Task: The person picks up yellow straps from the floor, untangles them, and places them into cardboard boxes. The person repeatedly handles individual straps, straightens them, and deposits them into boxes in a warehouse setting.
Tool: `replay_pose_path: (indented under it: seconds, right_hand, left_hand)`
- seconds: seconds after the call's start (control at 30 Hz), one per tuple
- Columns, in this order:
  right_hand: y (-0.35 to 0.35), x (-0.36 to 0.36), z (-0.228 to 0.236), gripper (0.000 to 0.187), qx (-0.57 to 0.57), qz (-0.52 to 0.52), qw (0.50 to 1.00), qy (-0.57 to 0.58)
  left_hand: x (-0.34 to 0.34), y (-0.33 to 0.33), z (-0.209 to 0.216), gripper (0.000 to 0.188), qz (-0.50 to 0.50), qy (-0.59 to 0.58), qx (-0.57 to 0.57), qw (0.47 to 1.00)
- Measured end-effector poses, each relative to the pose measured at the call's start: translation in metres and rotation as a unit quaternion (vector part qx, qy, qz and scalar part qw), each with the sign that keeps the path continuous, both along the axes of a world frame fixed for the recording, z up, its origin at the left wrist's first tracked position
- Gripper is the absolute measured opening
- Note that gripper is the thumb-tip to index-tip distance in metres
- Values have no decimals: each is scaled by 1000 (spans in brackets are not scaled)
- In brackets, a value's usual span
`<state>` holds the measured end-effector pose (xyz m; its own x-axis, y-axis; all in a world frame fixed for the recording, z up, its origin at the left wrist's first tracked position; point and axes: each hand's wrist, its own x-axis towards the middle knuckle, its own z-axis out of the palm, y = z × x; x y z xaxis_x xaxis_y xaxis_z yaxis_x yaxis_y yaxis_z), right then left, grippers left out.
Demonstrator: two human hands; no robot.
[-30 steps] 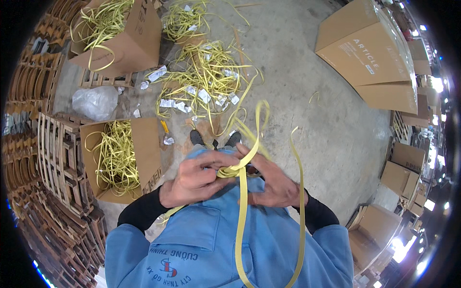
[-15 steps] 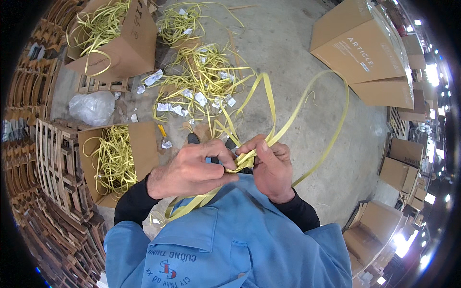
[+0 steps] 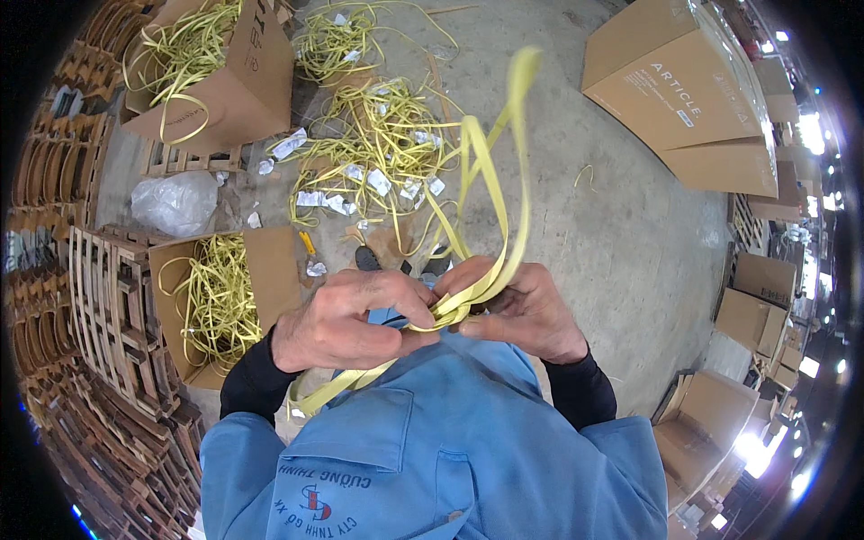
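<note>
Both hands meet in front of my chest on a bundle of flat yellow straps [image 3: 490,193], which cross in what looks like a loose knot. My left hand [image 3: 355,315] pinches the crossing from the left, thumb and fingers closed around it. Close beside it, my right hand [image 3: 522,315] grips the straps with bent fingers, its thumb tip by the knot. Long loops rise from the hands toward the far side, and tails [image 3: 346,389] hang at lower left across my blue jacket. Fingers hide the inside of the knot.
A tangled heap of yellow straps with white paper labels [image 3: 378,153] lies ahead on the concrete floor. Two open cartons of straps [image 3: 274,279] stand left, near a clear plastic bag [image 3: 173,202] and wooden pallets [image 3: 112,315]. A large carton [image 3: 675,90] stands far right.
The wide strap loop on the right has been drawn in and now stands as a narrower upright loop. My right hand has turned and shifted slightly right; the left stays near the knot.
</note>
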<state>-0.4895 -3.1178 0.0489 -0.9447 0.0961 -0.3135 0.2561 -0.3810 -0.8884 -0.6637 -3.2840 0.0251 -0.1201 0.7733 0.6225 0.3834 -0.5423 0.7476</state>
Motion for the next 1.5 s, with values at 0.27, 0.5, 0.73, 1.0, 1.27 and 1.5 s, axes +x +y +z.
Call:
replay_pose_path:
  seconds: [0.27,0.5,0.73,1.0,1.27,1.5]
  right_hand:
    - [-16,-14,-22,21,-87,-161,975,126]
    - [-42,-23,-39,24,-154,-285,938,121]
    - [-49,-49,-50,24,-148,-389,892,177]
    - [-27,9,23,54,323,145,921,163]
    - [31,-55,54,47,572,-3,802,173]
    - [53,-53,20,24,375,209,900,84]
  left_hand:
    - [-8,9,-15,38,-81,-234,-87,965]
    - [38,43,-50,39,139,-207,130,960]
    - [22,76,-49,35,271,-164,134,939]
    - [-48,50,-5,39,205,-76,78,973]
    - [-38,65,6,43,25,130,61,989]
    - [-15,58,1,45,63,100,103,988]
